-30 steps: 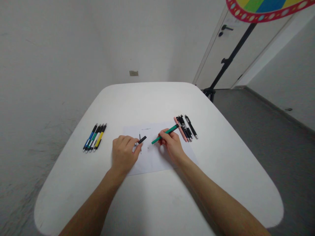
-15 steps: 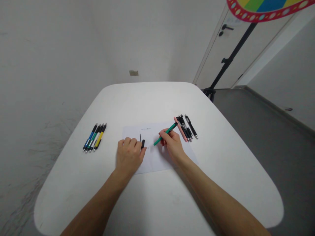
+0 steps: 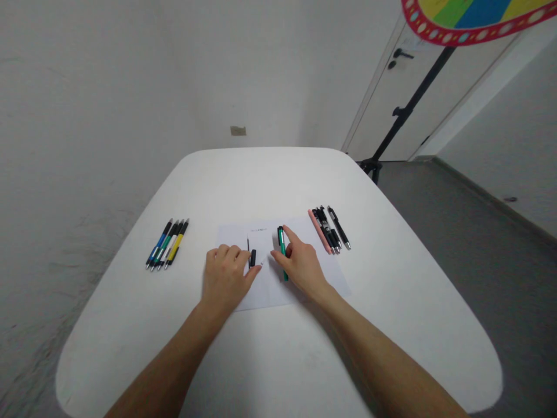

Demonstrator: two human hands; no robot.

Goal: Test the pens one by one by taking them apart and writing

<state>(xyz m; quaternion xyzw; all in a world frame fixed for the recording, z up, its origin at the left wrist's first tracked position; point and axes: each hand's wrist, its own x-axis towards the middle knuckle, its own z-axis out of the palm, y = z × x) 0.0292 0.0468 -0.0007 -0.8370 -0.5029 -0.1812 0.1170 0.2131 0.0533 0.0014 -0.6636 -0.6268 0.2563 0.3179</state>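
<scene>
My left hand (image 3: 225,273) rests on a white sheet of paper (image 3: 265,293), fingers lying forward and thumb apart. Just beside its thumb and forefinger are a short black piece like a pen cap (image 3: 253,257) and a thin dark pen refill (image 3: 248,242), partly hidden by the hand. To the right, a green pen (image 3: 286,275) with a black clip end points away from me over the paper. My right hand (image 3: 302,264) has its thumb across this pen and its forefinger at the far end; the other fingers are curled and partly hidden.
Several pens (image 3: 167,244) in blue, green, white and yellow lie side by side on the left of the white table (image 3: 261,180). On the right lie a pink pen (image 3: 319,232) and several black pens (image 3: 333,229). A colourful wheel (image 3: 474,23) on a stand is beyond the table.
The green pen has turned from a slanted writing hold to nearly straight ahead, its black end now farther from me. My right hand's fingers have spread along it. My left hand has barely moved.
</scene>
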